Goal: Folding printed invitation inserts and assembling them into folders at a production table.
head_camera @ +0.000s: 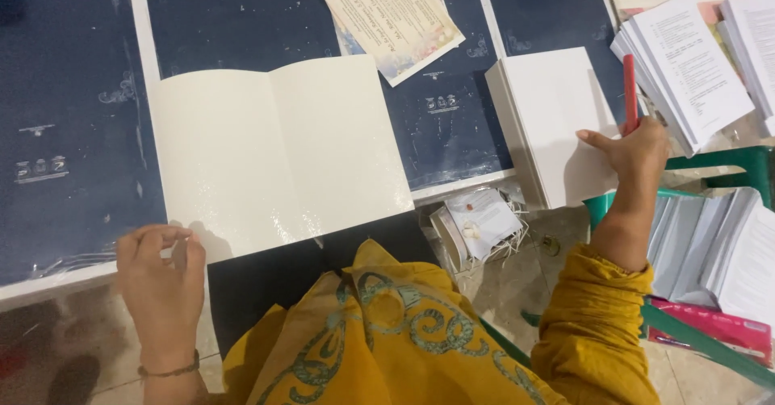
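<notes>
A white folded sheet (278, 151) lies open and flat on dark blue printed sheets (73, 114), its surface glossy. My left hand (161, 272) rests at the sheet's lower left corner, fingers curled and pinching at its edge. My right hand (634, 151) reaches to the right and holds a red stick-shaped tool (629, 90), while its thumb touches the top of a stack of blank white sheets (557, 123). My yellow sleeve and patterned yellow cloth fill the bottom middle.
A printed cream card (387, 14) lies at the top centre. Stacks of printed white pages (686, 66) sit at the right on a green stool (726, 167). A small packet with strings (480, 223) lies on the floor. More page stacks (726, 252) stand at lower right.
</notes>
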